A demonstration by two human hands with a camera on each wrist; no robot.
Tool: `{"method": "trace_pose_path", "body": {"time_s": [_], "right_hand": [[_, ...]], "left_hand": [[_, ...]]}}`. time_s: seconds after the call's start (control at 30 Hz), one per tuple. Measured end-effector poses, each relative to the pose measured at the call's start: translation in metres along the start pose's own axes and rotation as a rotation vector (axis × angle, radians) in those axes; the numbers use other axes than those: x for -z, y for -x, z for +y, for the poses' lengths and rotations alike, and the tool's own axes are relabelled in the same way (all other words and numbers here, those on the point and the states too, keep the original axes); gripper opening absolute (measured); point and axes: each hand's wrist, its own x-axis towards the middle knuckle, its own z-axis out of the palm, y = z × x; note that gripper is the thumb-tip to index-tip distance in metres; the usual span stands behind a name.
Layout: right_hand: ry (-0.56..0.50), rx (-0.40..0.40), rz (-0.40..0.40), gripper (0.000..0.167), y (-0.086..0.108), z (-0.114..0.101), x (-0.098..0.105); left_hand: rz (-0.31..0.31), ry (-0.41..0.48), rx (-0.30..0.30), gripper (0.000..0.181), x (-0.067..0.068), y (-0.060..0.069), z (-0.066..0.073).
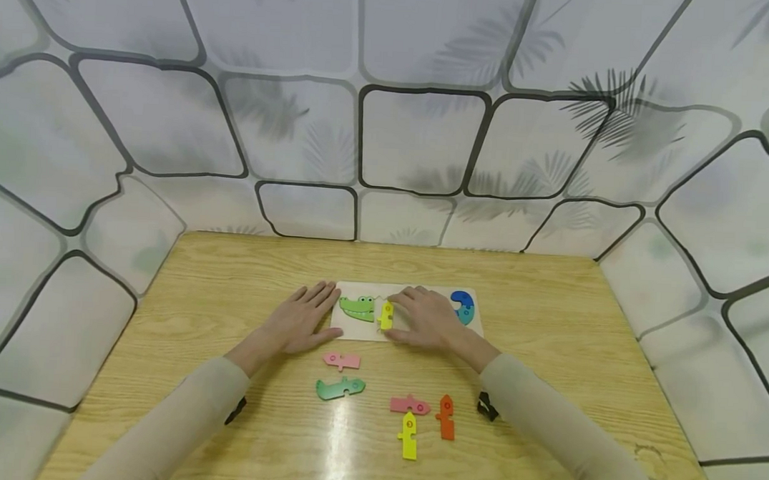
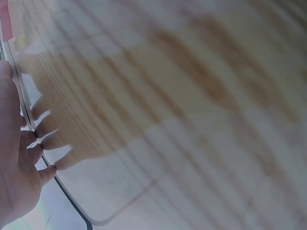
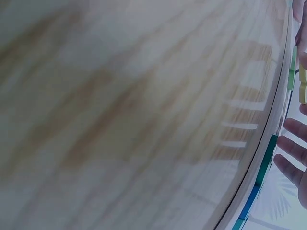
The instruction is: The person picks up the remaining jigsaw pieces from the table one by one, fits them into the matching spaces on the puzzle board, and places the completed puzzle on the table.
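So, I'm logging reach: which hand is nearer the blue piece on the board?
The right hand, just beside the blue piece; the left hand is at the opposite end of the board.

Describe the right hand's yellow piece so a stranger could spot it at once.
On the wooden table, find the white board with the green crocodile head. Just right of that head is the yellow piece, held by the right hand; the other yellow piece lies off the board, untouched.

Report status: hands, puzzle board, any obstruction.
Left hand at left edge of board. Right hand pinches yellow piece beside crocodile head. Nothing visibly in the way.
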Motion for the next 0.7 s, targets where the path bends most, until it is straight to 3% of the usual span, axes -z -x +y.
{"method": "trace_pose_path", "body": {"time_s": [0.7], "right_hand": [[0.005,0.004,0.002,0.073,-0.0093,0.0034,0.0007]], "left_hand": [[0.004,-0.006,0.003,0.087,-0.0014,-0.0012,0.0004]]}}
